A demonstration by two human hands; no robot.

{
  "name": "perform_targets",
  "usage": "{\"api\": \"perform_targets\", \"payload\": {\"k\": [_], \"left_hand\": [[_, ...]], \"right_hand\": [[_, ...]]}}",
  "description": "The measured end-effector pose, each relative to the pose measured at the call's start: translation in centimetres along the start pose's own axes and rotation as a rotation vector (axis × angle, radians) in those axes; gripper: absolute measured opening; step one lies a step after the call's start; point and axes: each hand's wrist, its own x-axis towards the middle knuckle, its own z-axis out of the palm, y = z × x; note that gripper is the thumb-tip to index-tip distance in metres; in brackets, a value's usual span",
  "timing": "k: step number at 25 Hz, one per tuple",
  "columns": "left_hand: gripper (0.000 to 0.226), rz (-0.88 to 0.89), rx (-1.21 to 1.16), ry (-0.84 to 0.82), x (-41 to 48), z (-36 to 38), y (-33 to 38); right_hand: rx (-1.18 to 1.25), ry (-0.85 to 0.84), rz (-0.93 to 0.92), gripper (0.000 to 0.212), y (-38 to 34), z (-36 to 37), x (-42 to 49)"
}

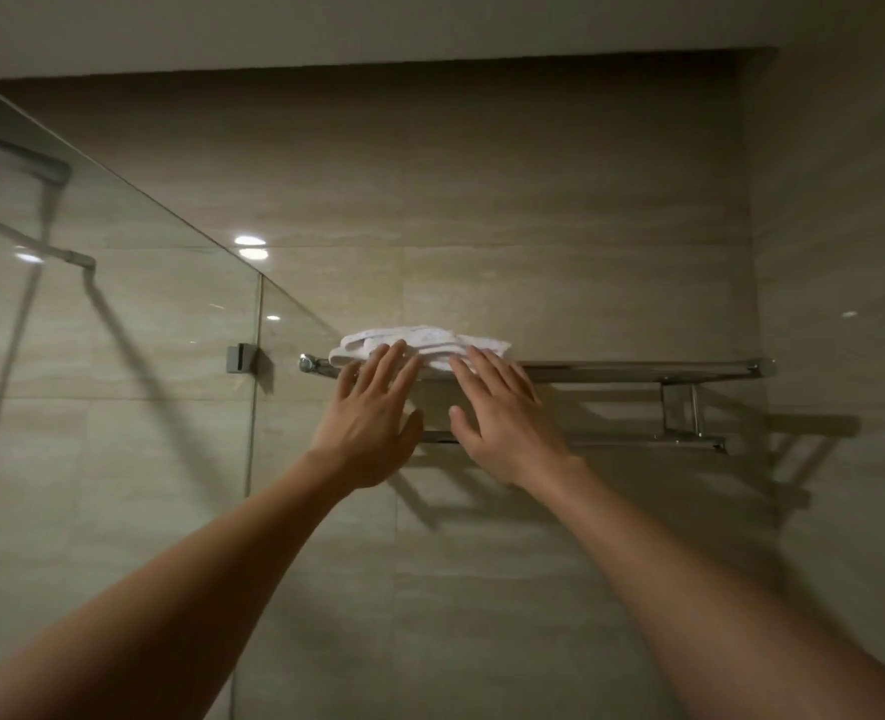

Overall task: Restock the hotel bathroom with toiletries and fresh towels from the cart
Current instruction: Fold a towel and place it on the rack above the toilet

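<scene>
**Left hand (372, 413) and right hand (502, 413) flat at towel (424, 343) on wall rack (637, 371)**

Both hands raised, backs to camera, fingers straight and spread, gripping nothing. Fingertips of each reach the front edge of the white folded towel, which lies at 12 o'clock from the hands. Palms are hidden, so how firmly they press cannot be told.

Towel lies on the top shelf of the chrome rack, at the rack's 9 o'clock end. Its underside and back edge are hidden by the fingers and the shelf bars. Fold count is hard to make out; the layers look rumpled.

Rack runs from the towel toward 3 o'clock. Lower bar (637, 439) shows below it; the bar's 9 o'clock part is covered by both hands.

Glass panel (118, 304) fills the 9 o'clock side, fixed to the tiled wall (482, 200) by a small metal clamp (240, 357). Behind the glass, a shower hose (9, 356) is blurred and cut off by the frame edge.

Both forearms run out of frame at 6 o'clock.
</scene>
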Motion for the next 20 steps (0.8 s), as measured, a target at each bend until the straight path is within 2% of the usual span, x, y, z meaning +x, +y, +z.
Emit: {"api": "perform_targets", "payload": {"k": [6, 9, 13, 20], "left_hand": [[0.079, 0.080, 0.117, -0.149, -6.5, -2.1, 2.1], [0.076, 0.098, 0.123, -0.155, -8.4, -3.6, 2.8], [0.075, 0.113, 0.082, -0.134, -10.8, -6.9, 3.7], [0.072, 0.114, -0.020, -0.161, -19.2, -12.6, 4.1]], "right_hand": [[0.005, -0.122, -0.018, 0.063, -2.4, 0.0, -6.7], [-0.078, -0.141, -0.061, 0.063, -2.7, -2.0, -8.7], [-0.118, -0.128, -0.023, 0.063, -4.2, -5.8, -10.4], [-0.127, -0.235, 0.056, 0.064, -12.2, -9.9, -17.9]]}}
